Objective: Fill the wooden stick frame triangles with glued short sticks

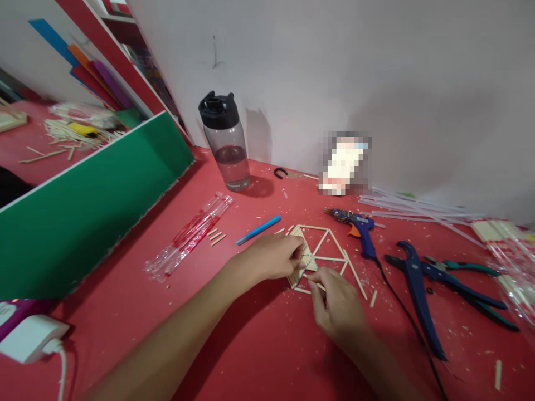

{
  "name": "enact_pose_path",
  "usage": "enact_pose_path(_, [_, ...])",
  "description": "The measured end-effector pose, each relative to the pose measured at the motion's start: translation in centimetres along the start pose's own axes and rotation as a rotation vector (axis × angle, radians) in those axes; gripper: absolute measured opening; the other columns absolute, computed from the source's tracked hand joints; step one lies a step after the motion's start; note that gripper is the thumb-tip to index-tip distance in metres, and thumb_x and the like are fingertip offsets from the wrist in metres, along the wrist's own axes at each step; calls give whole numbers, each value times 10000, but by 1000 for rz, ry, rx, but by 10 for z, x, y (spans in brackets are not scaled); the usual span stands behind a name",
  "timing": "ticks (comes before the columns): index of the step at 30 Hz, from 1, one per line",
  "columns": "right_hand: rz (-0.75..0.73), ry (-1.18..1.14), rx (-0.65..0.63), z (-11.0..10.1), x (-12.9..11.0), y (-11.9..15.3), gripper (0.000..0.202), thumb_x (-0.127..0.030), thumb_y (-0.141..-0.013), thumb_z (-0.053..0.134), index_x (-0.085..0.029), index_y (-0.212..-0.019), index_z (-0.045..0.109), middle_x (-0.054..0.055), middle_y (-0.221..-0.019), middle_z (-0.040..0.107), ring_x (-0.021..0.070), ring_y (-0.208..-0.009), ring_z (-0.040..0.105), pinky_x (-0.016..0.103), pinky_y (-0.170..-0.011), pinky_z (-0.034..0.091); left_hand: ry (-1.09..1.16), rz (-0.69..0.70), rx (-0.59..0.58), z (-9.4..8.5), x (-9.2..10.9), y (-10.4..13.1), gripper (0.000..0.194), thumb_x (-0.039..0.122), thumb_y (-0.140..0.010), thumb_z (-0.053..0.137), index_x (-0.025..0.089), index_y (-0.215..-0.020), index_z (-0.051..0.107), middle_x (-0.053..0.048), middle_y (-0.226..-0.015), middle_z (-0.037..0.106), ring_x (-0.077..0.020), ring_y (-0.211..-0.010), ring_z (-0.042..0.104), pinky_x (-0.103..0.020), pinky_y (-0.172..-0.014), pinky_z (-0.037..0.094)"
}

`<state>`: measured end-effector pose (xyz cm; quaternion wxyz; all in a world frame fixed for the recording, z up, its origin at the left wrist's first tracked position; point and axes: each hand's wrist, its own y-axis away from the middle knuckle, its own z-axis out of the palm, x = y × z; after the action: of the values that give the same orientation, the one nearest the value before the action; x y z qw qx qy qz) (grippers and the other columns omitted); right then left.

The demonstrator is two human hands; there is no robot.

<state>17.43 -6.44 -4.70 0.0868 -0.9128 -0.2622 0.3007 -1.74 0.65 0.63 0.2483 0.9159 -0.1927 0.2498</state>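
Observation:
A flat frame of thin wooden sticks (330, 258) lies on the red table, with open triangles on its right and a panel of sticks laid side by side (296, 233) on its left. My left hand (273, 257) reaches over that panel, its fingers and thumb closed together on the frame; the fingertips partly cover what they grip. Just to the right, my right hand (338, 303) pinches a short wooden stick (321, 287) low over the frame. A blue-and-black glue gun (355, 224) rests behind the frame. A blue pen (258, 230) lies beyond my left hand.
Blue cutters (416, 295) and green-handled pliers (463, 284) lie on the right, near clear glue sticks (418, 209). A water bottle (228, 145) and a blurred phone (343, 164) stand by the wall. Plastic wrappers (190, 236) and a green board (100, 195) are left; a white charger (35, 337) sits lower left.

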Motion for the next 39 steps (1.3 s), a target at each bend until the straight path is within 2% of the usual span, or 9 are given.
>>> enact_pose_path(6, [-43, 59, -40, -2, -3, -1, 154, -120, -923, 438, -211, -836, 527, 23, -707, 570, 175, -611, 540, 284, -572, 373, 10, -6, -3, 3, -3, -1, 142, 354, -875, 620, 235, -822, 562, 19, -806, 681, -156, -718, 599, -274, -559, 292])
enact_pose_path(14, [-30, 10, 10, -1, 0, 0, 154, -106, -936, 438, -208, -869, 532, 33, -739, 587, 186, -673, 559, 277, -602, 407, 2, 4, 1, 0, -1, 0, 152, 339, -877, 630, 229, -807, 552, 29, -787, 671, -145, -687, 594, -277, -547, 292])
enact_pose_path(23, [-155, 204, -11, -2, -1, -1, 236, -61, -907, 415, -227, -764, 503, 38, -662, 536, 209, -644, 468, 326, -581, 329, 11, 13, 9, 3, -4, 0, 154, 362, -892, 612, 237, -818, 562, 18, -796, 668, -154, -707, 596, -278, -558, 295])
enact_pose_path(39, [-168, 154, -29, -3, -1, -2, 248, -8, -852, 402, -225, -765, 484, 47, -678, 545, 228, -679, 421, 349, -591, 290, 15, 23, 15, 3, -4, 0, 161, 366, -883, 624, 236, -815, 557, 22, -789, 665, -155, -707, 591, -279, -547, 303])
